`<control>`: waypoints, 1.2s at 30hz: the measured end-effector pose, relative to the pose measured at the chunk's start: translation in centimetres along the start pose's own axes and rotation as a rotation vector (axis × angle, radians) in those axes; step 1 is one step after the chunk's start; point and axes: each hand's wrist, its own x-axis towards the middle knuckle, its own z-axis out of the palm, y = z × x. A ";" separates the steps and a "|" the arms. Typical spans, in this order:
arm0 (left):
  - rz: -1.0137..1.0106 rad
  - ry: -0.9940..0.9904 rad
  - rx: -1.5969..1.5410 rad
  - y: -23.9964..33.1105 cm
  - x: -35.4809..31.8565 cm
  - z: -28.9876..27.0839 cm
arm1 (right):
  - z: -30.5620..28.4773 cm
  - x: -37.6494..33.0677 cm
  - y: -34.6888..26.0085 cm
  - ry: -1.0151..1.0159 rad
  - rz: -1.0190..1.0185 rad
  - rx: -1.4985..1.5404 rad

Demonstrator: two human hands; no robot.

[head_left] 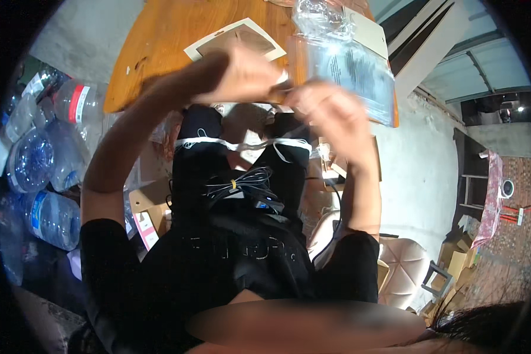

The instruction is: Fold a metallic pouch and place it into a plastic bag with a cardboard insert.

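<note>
And here's the worktop (153, 47), warm orange-brown wood, reaching up to the top edge! Off to its right, a pale grey expanse (425, 153) spreads out, wall or floor, hard to call, and just below it a padded pinkish seat (404, 265) shows its tufted cushion. Look upper right: long pale boards (439, 44) slant beside a panelled surface (484, 65), and there's a small bright light (520, 109) glowing against the dark! Swing far right, reddish brickwork (519, 253), with a pink patterned cloth (491, 189) alongside and a dark frame (469, 171) next to that. Over left, big clear bottles (56, 218) crowd the side!
</note>
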 end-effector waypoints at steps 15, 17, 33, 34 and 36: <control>-0.023 0.287 0.065 3.5 -2.4 2.4 | 3.1 -0.2 -0.4 -0.082 -0.248 -0.294; -0.111 0.351 -0.407 6.0 -1.3 3.0 | 0.9 -0.3 1.2 0.056 0.049 -0.189; -0.723 0.565 -0.760 -3.9 -7.0 -1.0 | 4.5 -0.2 6.2 -0.247 0.171 -0.333; -0.727 0.562 -0.763 -6.6 -7.8 -1.3 | 4.2 -1.0 6.8 -0.253 0.204 -0.363; -0.522 0.446 -1.071 -11.5 -10.8 -2.8 | 4.2 -1.3 7.2 -0.222 0.262 -0.319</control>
